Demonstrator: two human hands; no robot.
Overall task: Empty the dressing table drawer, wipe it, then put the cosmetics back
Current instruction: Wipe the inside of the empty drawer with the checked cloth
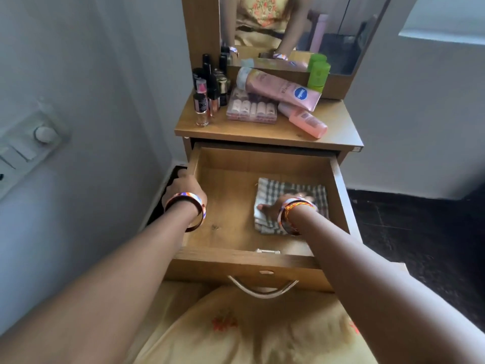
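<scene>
The wooden drawer [228, 164] is pulled out and holds only a folded checked cloth [312, 190] on its floor at the right. My right hand [275, 207] presses flat on the cloth, blurred by motion. My left hand [187, 183] grips the drawer's left wall. The cosmetics stand on the table top [338, 119]: a pink Nivea tube [278, 88], a pink bottle [305, 120], a clear palette box [252, 110], a green bottle [318, 72] and several small dark bottles [210, 82].
A mirror [288, 27] rises behind the table top. A white wall with a switch panel [29, 145] is close on the left. Dark floor [420, 232] lies to the right. The drawer's metal handle [262, 288] is just above my lap.
</scene>
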